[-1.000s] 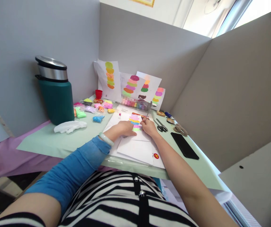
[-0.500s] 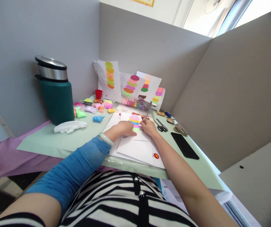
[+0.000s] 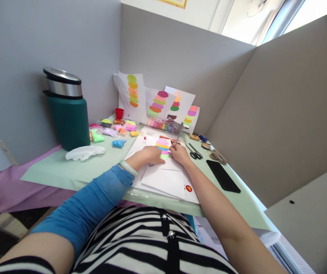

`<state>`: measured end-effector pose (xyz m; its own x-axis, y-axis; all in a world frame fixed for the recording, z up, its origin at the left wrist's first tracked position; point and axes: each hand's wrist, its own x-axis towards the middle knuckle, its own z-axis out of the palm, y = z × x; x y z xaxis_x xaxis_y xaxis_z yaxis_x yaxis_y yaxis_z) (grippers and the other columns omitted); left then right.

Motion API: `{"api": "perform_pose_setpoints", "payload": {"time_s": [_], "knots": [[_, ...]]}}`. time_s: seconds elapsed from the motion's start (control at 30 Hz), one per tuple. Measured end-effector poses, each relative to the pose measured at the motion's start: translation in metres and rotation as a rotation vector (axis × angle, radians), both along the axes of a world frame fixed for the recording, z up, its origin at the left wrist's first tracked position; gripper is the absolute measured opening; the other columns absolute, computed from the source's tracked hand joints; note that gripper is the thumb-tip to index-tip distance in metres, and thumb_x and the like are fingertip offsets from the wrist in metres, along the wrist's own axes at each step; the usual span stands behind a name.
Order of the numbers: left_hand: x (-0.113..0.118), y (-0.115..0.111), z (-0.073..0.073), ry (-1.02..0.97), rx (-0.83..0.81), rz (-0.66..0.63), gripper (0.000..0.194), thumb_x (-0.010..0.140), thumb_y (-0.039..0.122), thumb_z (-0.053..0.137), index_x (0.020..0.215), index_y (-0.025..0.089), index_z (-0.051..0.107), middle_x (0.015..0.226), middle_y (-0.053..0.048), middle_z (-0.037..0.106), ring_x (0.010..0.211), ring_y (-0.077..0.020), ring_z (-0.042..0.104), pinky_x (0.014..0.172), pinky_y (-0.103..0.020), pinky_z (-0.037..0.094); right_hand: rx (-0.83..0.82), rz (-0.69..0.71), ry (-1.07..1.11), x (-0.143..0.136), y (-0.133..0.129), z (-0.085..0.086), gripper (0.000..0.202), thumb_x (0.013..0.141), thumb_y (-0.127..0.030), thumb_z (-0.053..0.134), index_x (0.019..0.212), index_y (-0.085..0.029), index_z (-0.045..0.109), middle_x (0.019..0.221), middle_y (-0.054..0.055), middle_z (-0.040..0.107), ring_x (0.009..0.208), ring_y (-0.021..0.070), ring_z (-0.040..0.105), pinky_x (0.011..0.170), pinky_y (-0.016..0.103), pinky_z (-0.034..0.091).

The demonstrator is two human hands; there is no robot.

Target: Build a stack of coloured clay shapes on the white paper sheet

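1. On the pale green surface point(image 3: 52, 171), directly before me, the white sheet point(image 3: 171, 164) is lying over other papers point(image 3: 163, 182), its coloured bands point(image 3: 162, 143) showing between my grips.
2. My right grip point(image 3: 177, 152) is pinching a slim metal fork point(image 3: 179, 133) low on its handle, tines just beside the bands.
3. My left grip point(image 3: 152, 154) is resting spread on the sheet, thumb apart from fingers.
4. I am judging the fork light, stiff, smooth, best held low; the sheet thin, easily creased, wanting flat pressure; the bands probably soft.
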<state>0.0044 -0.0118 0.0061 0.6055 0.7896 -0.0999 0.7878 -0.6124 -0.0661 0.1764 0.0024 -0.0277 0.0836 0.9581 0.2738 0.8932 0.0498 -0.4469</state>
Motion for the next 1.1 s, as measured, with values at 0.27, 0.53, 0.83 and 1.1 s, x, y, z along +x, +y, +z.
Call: {"api": "perform_pose_setpoints", "payload": {"time_s": [0.27,0.53,0.83,1.1], "knots": [[-0.0001,0.0008,-0.0009,-0.011,-0.007,0.003,0.058,0.081,0.059,0.043,0.109,0.014,0.065,0.108,-0.017,0.064,0.093,-0.0284,0.062,0.076,-0.032,0.046,0.003,0.002,0.001,-0.0002,0.0003,0.0000,0.022,0.082,-0.028,0.046,0.088,-0.016,0.064,0.078,0.005,0.067,0.077,0.0159,0.059,0.065,0.022,0.038],[0.0004,0.0004,-0.0010,-0.007,0.001,0.003,0.058,0.081,0.059,0.042,0.108,0.013,0.066,0.105,-0.017,0.065,0.090,-0.0285,0.062,0.074,-0.032,0.046,0.010,0.011,-0.001,-0.0001,0.0013,-0.0011,0.022,0.083,-0.029,0.046,0.087,-0.017,0.064,0.077,0.005,0.066,0.073,0.0155,0.059,0.064,0.022,0.038],[0.0005,0.0011,-0.0013,0.005,0.001,-0.002,0.059,0.081,0.059,0.041,0.110,0.014,0.065,0.107,-0.017,0.064,0.091,-0.0283,0.062,0.073,-0.032,0.047,0.011,0.008,-0.003,0.0005,0.0024,-0.0015,0.022,0.083,-0.028,0.046,0.088,-0.017,0.064,0.078,0.005,0.067,0.073,0.0156,0.059,0.065,0.022,0.038],[0.0006,-0.0012,0.0001,0.006,0.004,0.001,0.058,0.082,0.058,0.042,0.111,0.013,0.064,0.108,-0.017,0.063,0.092,-0.0285,0.062,0.074,-0.032,0.046,0.011,0.006,-0.001,0.0001,0.0013,-0.0015,0.022,0.083,-0.029,0.046,0.087,-0.017,0.064,0.079,0.005,0.067,0.074,0.0159,0.060,0.064,0.022,0.038]]}}
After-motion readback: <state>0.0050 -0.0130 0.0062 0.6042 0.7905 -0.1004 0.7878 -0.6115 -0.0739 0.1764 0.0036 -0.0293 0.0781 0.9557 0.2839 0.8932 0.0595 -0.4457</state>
